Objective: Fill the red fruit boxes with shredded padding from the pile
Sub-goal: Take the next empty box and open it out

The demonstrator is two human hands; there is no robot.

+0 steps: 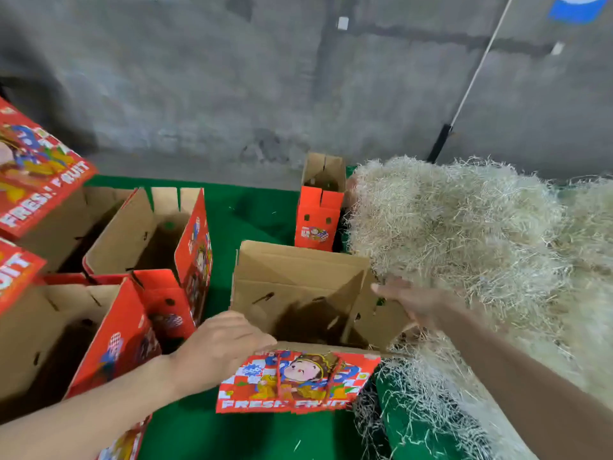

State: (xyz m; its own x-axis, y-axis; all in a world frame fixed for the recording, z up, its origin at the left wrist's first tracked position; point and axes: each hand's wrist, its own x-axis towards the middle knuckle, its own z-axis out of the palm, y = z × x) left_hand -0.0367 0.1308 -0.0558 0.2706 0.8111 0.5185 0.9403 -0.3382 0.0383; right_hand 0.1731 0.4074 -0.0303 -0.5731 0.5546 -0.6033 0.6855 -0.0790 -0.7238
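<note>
1. Red and brown cardboard fills the head view: an open fruit box (298, 293) stands at the centre of the green table (252, 214). Its printed front flap is folded down toward 6 o'clock and its brown inside is bare of padding.
2. Left hand (222, 343) comes in from 8 o'clock and rests on the box's near rim, fingers nearly straight and close together, pressed flat along the fold.
3. Right hand (418, 303) reaches in from 4 o'clock to the box's right flap, where it meets the foot of the shredded padding pile (464, 234). The thumb is raised and the fingers are blurred, so whether they pinch the flap, or hold anything, cannot be told.
4. The pale, straw-like pile rises from 1 to 4 o'clock, touching the box's right side. Loose strands (414, 410) trail across the table at 5 o'clock.
5. A narrow red box (318, 220) stands upright at 12 o'clock, just beside the pile.
6. More open red boxes (149, 234) crowd 9 to 10 o'clock, with printed lids (33, 180) at the far left edge.
7. A grey wall (232, 78) runs behind the table.
</note>
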